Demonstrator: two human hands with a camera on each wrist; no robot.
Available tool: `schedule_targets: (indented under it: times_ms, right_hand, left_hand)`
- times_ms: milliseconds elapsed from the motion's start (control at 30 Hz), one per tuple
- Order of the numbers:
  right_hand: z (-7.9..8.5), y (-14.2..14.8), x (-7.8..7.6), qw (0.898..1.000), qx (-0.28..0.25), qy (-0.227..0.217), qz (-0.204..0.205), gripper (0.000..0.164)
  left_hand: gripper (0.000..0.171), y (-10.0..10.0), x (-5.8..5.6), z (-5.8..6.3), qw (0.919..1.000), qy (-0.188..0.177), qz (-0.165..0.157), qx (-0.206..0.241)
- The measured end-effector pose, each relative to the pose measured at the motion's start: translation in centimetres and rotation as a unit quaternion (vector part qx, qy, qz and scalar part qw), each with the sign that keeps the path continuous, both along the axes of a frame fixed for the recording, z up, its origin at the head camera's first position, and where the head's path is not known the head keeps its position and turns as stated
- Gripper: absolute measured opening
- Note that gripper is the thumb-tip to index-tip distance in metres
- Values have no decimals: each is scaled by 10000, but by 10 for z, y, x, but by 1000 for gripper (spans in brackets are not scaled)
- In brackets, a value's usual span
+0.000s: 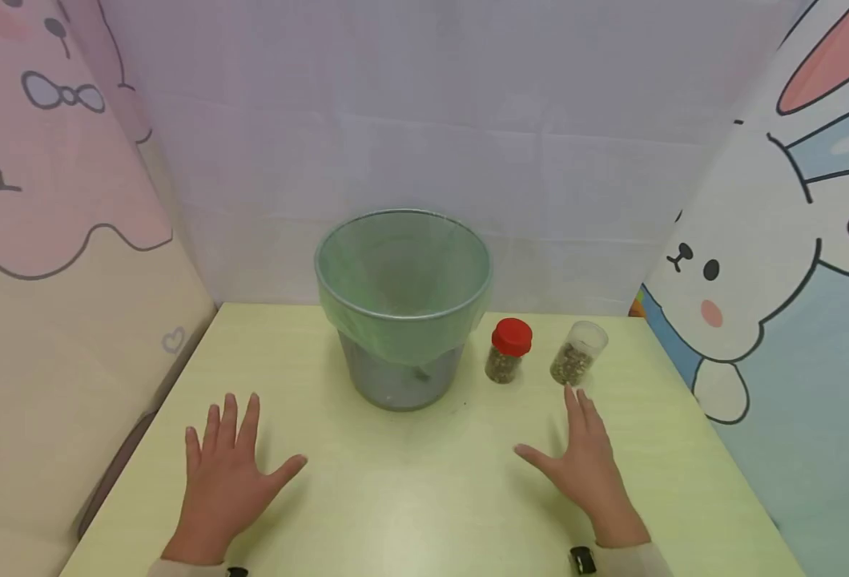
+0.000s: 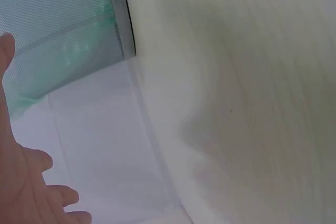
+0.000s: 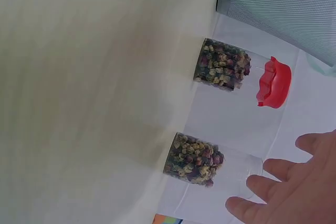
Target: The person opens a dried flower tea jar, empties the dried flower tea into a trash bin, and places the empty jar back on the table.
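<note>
Nearest were the left hand (image 1: pixel 223 489) and the right hand (image 1: pixel 586 473), fingers released, straight and spread, grasping nothing. Behind everything hung a pale cloth (image 1: pixel 424 144); before it lay the yellowish table (image 1: pixel 403 481). Toward the far edge, midway between the hands, stood a grey bin (image 1: pixel 399 389), its green bag (image 1: pixel 396 338) folded over the rim. To its right, upright, stood a red-capped jar (image 1: pixel 502 366), near the bin, then a clear jar (image 1: pixel 572 365), near the right fingertips, both partly filled with dried flowers (image 3: pixel 194 158).
</note>
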State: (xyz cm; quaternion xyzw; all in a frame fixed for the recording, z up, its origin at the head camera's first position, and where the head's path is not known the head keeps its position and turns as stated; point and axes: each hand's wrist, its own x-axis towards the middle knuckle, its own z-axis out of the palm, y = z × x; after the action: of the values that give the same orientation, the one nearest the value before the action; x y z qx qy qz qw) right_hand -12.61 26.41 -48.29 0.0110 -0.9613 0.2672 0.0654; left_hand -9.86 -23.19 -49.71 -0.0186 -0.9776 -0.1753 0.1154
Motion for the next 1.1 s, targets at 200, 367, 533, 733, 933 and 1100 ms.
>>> schedule_targets:
  times_ms: [200, 367, 533, 733, 933, 1100]
  right_hand:
    - [0, 3, -14, 9998, -70, -86, 164, 127]
    - [1, 7, -25, 9994, 70, -103, 334, 127]
    - [1, 10, -33, 9986, 165, -162, 468, 127]
    - [2, 12, -45, 9968, 437, -288, 604, 129]
    - [0, 19, -63, 9951, 282, -721, 613, 128]
    - [0, 25, -76, 9923, 29, -1006, 718, 123]
  left_hand:
    - [93, -2, -16, 24, 9960, 357, -339, 741]
    - [80, -5, -36, 56, 9897, 200, -511, 1326]
    - [78, -6, -56, 80, 9914, -6, -709, 1096]
    - [79, -6, -78, 114, 9912, -387, -855, 936]
    - [82, -10, -103, 150, 9894, -701, -853, 945]
    - [84, -9, -121, 178, 9904, -757, -848, 784]
